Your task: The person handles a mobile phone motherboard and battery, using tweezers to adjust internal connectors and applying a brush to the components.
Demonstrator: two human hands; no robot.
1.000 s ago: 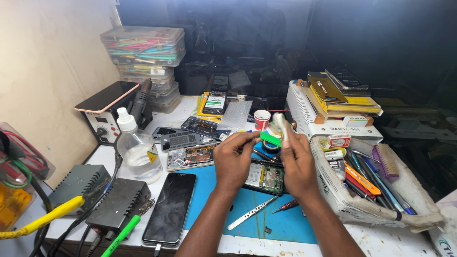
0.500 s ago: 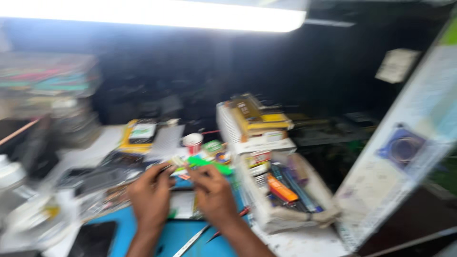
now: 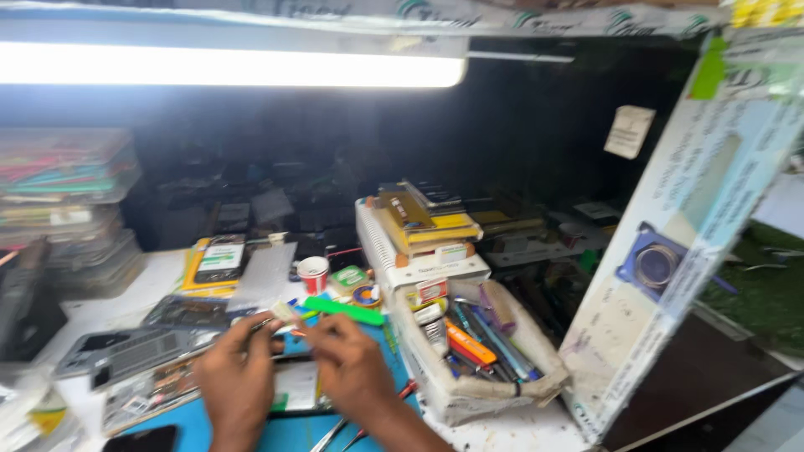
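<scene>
My left hand (image 3: pixel 239 377) and my right hand (image 3: pixel 352 368) meet over the blue work mat (image 3: pixel 188 423) at the bottom of the head view. Both pinch a small pale part (image 3: pixel 285 316) between their fingertips; motion blur hides what it is. A green flat tool (image 3: pixel 343 310) lies just beyond my right fingers. An opened phone (image 3: pixel 295 387) rests on the mat under my hands. Two slim metal tools (image 3: pixel 335 434) lie on the mat near my right wrist.
A white tray of pens and tools (image 3: pixel 481 347) stands right of my hands, with stacked boxes (image 3: pixel 423 222) behind it. Phone parts (image 3: pixel 126 351) lie at the left, a small red-rimmed cup (image 3: pixel 313 274) behind. A tall printed box (image 3: pixel 695 226) leans at the right.
The view has swung up and to the right, so the bench's left side has left the picture. My hands have stayed together over the mat, and the small part now sits between both fingertips.
</scene>
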